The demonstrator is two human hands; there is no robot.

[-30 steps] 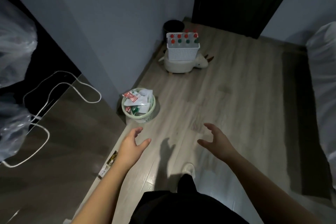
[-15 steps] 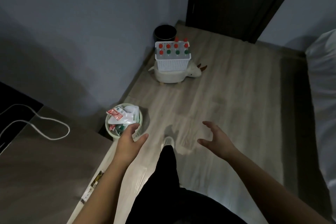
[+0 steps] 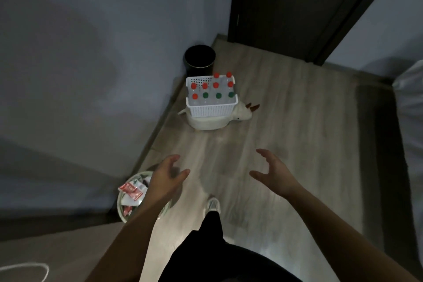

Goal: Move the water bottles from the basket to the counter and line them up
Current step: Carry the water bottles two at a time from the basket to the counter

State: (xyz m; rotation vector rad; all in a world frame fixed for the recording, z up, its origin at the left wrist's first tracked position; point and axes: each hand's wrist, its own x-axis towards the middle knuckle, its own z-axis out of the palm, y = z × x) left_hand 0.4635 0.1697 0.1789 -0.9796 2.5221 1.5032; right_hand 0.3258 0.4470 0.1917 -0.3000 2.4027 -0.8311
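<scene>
Your left hand [image 3: 166,181] and right hand [image 3: 272,175], open and empty, point toward the white perforated plastic basket [image 3: 211,109] well ahead on a cream stool [image 3: 206,124]. Its clear red- and green-capped water bottles [image 3: 216,90] stand upright, neither hand nearer.

Open floor [image 3: 274,135] runs straight to the basket [image 3: 211,109]; black bin [image 3: 199,59] tight behind it, wall [image 3: 91,52] hemming the left.

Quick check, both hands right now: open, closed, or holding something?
Left hand: open, fingers loosely spread, holding nothing.
Right hand: open, fingers loosely spread, holding nothing.
</scene>
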